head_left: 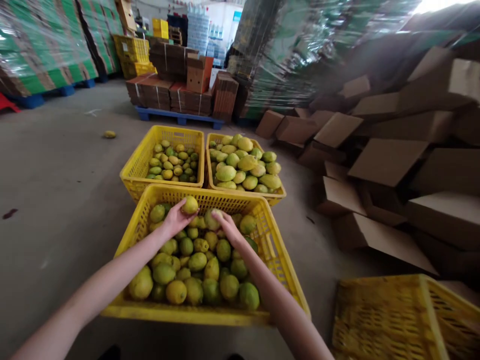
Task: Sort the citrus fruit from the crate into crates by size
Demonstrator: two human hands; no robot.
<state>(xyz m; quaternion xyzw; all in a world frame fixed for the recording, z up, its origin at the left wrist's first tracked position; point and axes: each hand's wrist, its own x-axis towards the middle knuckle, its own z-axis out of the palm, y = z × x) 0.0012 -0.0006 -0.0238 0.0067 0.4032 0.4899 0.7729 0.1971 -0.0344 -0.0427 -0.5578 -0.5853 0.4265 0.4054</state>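
My left hand (179, 218) is closed around a yellow lemon (190, 204), held just above the back part of a yellow plastic crate (278, 260). To its right, my right hand (226, 226) grips a greener lemon (212, 219), with the thumb on top. Below both hands, the crate holds many green and yellow lemons (197, 261) in a loose layer. My forearms reach in over the crate's front corners.
Behind stand two more yellow crates: the left one (129, 167) holds smaller lemons, the right one (283, 192) heaped larger ones. One lemon (110, 134) lies on the floor. Cardboard boxes (386, 160) pile up at right, near another yellow crate (382, 320). Flattened cartons (153, 92) sit on a blue pallet (182, 119).
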